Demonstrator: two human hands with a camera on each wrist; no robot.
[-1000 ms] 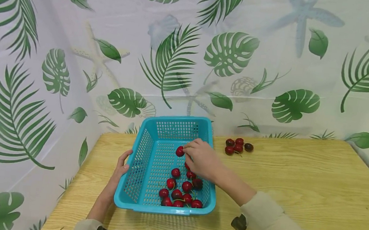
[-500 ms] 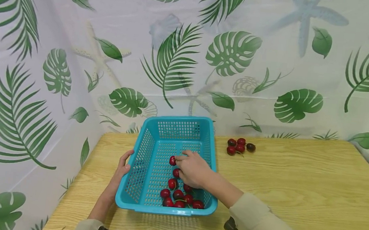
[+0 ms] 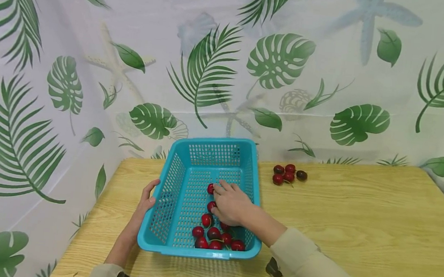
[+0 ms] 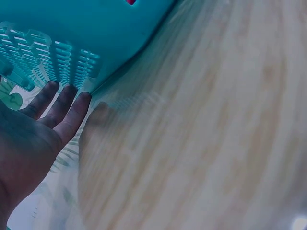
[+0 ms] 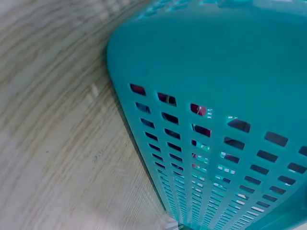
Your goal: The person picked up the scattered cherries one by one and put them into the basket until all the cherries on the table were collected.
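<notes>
Cherries point(image 3: 214, 233), round glossy red, toward near right inside rectangular blue perforated-plastic basket point(image 3: 177, 251). Right hand point(image 3: 232, 204) inside basket: fingers loosely spread, touching 1 cherry. Left hand point(image 3: 144, 203): fingers straight against basket's left wall. 5 cherries point(image 3: 289, 177) right of basket, on wood-grain table point(image 3: 359, 225).

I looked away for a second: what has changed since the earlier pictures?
In the basket, the right hand moved nearer the person and slightly left; the cherry at its fingertips shifted likewise. Whether it was let go is unclear. The left hand stays at the basket's left side; the five cherries on the table look unmoved.
</notes>
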